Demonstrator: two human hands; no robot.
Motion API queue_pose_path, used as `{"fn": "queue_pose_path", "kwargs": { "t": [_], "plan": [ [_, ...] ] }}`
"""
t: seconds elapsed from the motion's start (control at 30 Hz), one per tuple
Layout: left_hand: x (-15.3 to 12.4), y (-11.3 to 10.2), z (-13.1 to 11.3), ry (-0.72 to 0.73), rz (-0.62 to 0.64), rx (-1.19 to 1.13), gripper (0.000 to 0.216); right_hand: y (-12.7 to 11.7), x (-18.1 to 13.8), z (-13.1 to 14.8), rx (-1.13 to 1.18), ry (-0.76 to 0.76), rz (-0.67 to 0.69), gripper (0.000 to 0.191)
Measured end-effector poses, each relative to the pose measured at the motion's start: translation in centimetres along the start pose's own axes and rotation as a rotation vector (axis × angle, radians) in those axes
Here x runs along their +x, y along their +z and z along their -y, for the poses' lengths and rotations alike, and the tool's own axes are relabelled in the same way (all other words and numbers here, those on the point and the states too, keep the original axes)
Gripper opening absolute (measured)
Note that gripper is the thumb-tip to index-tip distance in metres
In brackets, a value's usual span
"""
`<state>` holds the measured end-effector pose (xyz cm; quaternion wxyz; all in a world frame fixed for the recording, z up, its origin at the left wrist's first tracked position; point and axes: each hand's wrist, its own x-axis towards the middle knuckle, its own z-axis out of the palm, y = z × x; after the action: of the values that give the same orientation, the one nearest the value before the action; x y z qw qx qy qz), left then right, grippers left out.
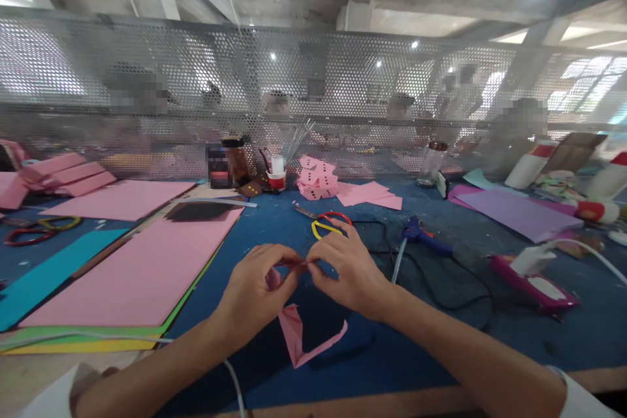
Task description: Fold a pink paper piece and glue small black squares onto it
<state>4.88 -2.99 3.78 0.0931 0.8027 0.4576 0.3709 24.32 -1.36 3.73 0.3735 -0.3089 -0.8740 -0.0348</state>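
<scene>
My left hand [262, 290] and my right hand [345, 264] meet fingertip to fingertip over the blue table. Both are closed in a pinch on a folded pink paper strip [294, 339]. Part of the strip shows inside my left hand's curled fingers, and a bent length hangs below it, its end turned up to the right. The bit between the fingertips is mostly hidden. Just beyond my right hand lie scissors [327, 226] with red and yellow handles. To the right of that hand rests a blue glue gun [426, 237] with a clear glue stick.
Pink sheets [142, 268] over green and yellow ones lie at left, beside a teal sheet [63, 268]. Behind are dotted pink paper pieces [317, 177], a paper cup [277, 179] and jars. A magenta power strip [533, 284], cables and purple sheets [519, 209] are at right.
</scene>
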Motion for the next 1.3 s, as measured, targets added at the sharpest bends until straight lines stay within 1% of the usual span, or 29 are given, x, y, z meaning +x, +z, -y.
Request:
{"fn": "queue_pose_path", "kwargs": {
  "t": [0.2,0.37,0.6,0.77,0.9,1.1,1.3],
  "plan": [
    [0.01,0.09,0.35,-0.004,0.012,-0.014,0.010,-0.05,-0.08,0.03,0.030,0.005,0.006,0.008],
    [-0.03,0.00,0.28,-0.004,0.006,-0.006,0.012,0.10,-0.04,0.00,-0.014,-0.019,-0.012,0.010],
    [0.06,-0.15,0.33,0.007,-0.008,-0.003,0.013,-0.08,-0.03,-0.13,-0.016,0.006,-0.023,0.014],
    [0.06,-0.12,0.20,-0.031,0.021,-0.045,0.014,0.07,-0.08,-0.40,-0.063,0.003,-0.024,0.016],
    [0.09,-0.11,0.18,-0.033,0.041,-0.075,0.014,0.00,0.00,-0.60,-0.073,0.004,-0.030,0.016],
    [0.15,-0.05,0.41,-0.050,0.022,-0.097,0.015,-0.22,0.21,-0.87,-0.028,-0.002,-0.031,0.014],
    [0.36,-0.16,0.23,-0.061,0.031,-0.089,0.017,-0.23,0.17,-0.88,-0.031,-0.003,-0.042,0.015]
  ]
}}
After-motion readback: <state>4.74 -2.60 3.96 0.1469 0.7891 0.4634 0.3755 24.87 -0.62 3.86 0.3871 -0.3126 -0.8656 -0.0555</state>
